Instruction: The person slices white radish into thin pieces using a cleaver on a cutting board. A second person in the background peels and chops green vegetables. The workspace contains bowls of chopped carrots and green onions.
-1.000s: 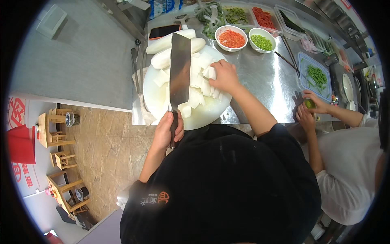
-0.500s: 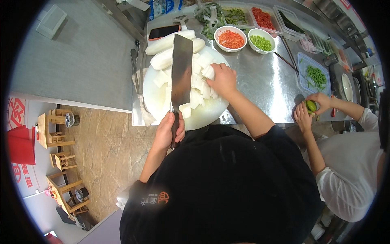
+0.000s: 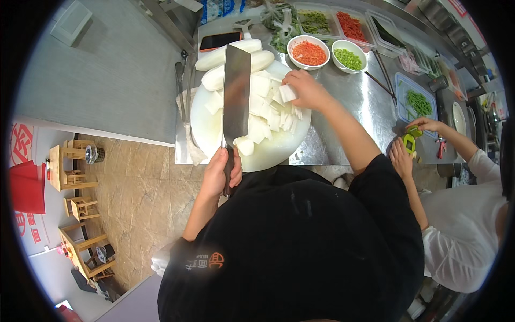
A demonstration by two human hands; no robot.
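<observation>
Two peeled daikon radishes are lying side by side at the upper centre-left of the frame, partly hidden by a cleaver. Cut daikon pieces are covering the middle of a round white cutting board. The left hand is gripping the cleaver handle, and the blade is pointing toward the frame's top. The right hand is grasping a white daikon block at upper centre. Two white bowls are resting on the steel counter, upper centre-right.
</observation>
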